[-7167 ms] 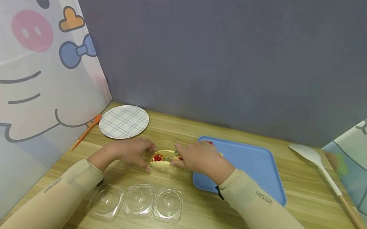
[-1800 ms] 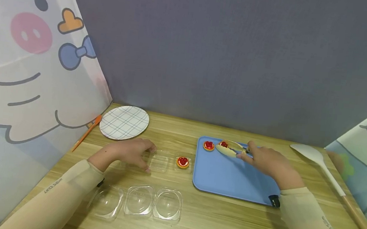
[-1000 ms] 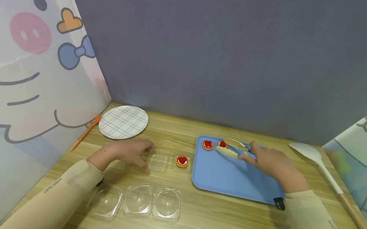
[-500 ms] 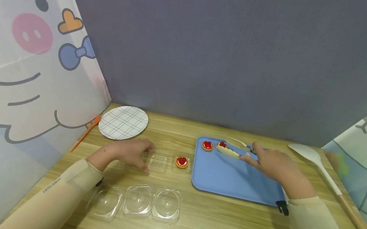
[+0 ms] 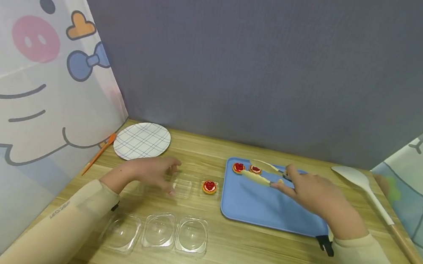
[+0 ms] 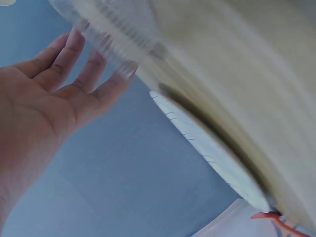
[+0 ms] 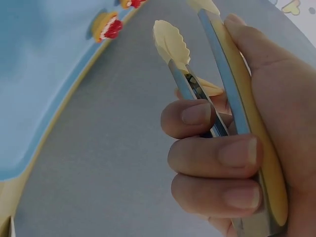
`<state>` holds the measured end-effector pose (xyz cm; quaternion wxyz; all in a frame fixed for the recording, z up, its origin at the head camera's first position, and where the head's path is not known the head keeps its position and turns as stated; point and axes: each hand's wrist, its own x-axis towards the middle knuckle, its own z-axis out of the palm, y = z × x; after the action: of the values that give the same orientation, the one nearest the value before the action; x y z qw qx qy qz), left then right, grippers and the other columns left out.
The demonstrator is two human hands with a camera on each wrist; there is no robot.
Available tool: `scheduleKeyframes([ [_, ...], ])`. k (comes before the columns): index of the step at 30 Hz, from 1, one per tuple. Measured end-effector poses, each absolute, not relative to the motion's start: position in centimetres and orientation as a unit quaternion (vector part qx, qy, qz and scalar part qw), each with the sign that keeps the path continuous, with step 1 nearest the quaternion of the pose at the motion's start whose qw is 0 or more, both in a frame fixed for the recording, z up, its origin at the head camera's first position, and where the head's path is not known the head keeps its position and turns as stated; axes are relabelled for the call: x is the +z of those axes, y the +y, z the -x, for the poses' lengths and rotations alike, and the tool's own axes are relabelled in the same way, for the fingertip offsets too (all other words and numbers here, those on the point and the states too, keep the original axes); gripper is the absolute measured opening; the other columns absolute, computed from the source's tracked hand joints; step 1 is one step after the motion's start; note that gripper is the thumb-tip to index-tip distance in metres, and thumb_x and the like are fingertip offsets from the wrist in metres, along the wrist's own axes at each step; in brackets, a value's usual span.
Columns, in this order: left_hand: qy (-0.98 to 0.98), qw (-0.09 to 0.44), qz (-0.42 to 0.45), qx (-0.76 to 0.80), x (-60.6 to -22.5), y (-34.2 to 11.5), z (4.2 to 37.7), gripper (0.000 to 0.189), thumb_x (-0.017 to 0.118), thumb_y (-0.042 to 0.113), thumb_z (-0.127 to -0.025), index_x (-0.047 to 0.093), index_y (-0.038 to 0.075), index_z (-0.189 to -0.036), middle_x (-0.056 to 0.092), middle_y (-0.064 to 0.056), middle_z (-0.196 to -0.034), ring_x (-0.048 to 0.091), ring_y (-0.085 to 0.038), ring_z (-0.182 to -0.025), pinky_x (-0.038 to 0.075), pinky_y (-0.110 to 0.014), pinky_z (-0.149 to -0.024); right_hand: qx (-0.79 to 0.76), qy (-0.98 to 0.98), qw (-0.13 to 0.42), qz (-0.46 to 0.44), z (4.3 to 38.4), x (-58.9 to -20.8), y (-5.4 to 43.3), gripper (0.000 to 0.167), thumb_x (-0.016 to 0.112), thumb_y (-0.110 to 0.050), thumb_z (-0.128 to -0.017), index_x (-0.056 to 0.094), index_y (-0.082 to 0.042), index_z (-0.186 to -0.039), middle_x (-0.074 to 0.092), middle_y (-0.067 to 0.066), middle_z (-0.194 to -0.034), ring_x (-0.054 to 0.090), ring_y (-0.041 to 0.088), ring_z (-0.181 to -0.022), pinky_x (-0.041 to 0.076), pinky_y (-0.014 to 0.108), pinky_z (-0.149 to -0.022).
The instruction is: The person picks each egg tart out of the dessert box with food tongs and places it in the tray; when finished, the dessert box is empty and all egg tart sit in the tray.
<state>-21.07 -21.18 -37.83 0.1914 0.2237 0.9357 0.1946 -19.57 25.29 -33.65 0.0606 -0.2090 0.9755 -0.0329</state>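
Observation:
My right hand point(image 5: 314, 195) grips the yellow-tipped tongs point(image 5: 256, 178) over the blue tray point(image 5: 265, 207). The tongs' arms stand apart, one tip on each side of a red-topped tart point(image 5: 255, 170). A second tart point(image 5: 238, 168) sits just left of it on the tray. My left hand point(image 5: 152, 172) lies beside a clear plastic container point(image 5: 182, 189), fingers loosely extended. In the left wrist view its fingertips meet the edge of clear plastic point(image 6: 121, 37). A third tart point(image 5: 209, 187) sits in another clear container between that one and the tray.
Three clear domed lids point(image 5: 192, 234) lie in a row at the front. A checked plate point(image 5: 142, 141) and an orange utensil point(image 5: 99, 153) are at the back left. A long white ladle-like spoon point(image 5: 370, 194) with a wooden handle lies right of the tray.
Earlier the tongs were at the containers with a tart between their tips; my right hand has since moved right to the tray. Just now the tongs shifted left and their tips spread.

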Motion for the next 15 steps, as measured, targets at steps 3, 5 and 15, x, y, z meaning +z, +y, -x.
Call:
scheduleKeyframes([
  [3,0.937,0.178,-0.234,0.188,-37.1,-20.7,21.4,0.108,0.086,0.055,-0.086,0.036,-0.005,-0.161,0.06,-0.021,-0.149,0.055,-0.039,-0.143,0.046,-0.056,-0.119,-0.038,0.975,0.06,0.212,19.1,-33.2,24.9,0.064,0.044,-0.075,-0.104,0.044,-0.013,-0.121,0.056,-0.002,-0.069,0.05,0.018,-0.055,0.038,0.033,-0.054],
  [5,0.937,0.173,-0.24,0.183,-36.7,-20.3,21.7,0.107,0.085,0.056,-0.087,0.036,-0.004,-0.161,0.059,-0.021,-0.15,0.055,-0.038,-0.143,0.047,-0.055,-0.119,-0.042,0.974,0.058,0.215,18.8,-32.9,24.6,0.064,0.043,-0.076,-0.103,0.044,-0.014,-0.119,0.057,-0.002,-0.07,0.05,0.018,-0.055,0.039,0.033,-0.054],
  [15,0.935,0.17,-0.267,0.159,-35.9,-17.6,22.0,0.098,0.085,0.052,-0.088,0.042,-0.003,-0.158,0.061,-0.02,-0.148,0.056,-0.037,-0.143,0.045,-0.052,-0.122,-0.034,0.97,0.02,0.24,17.6,-32.3,22.6,0.065,0.046,-0.078,-0.101,0.047,-0.015,-0.113,0.05,-0.003,-0.062,0.048,0.015,-0.056,0.037,0.031,-0.051],
])
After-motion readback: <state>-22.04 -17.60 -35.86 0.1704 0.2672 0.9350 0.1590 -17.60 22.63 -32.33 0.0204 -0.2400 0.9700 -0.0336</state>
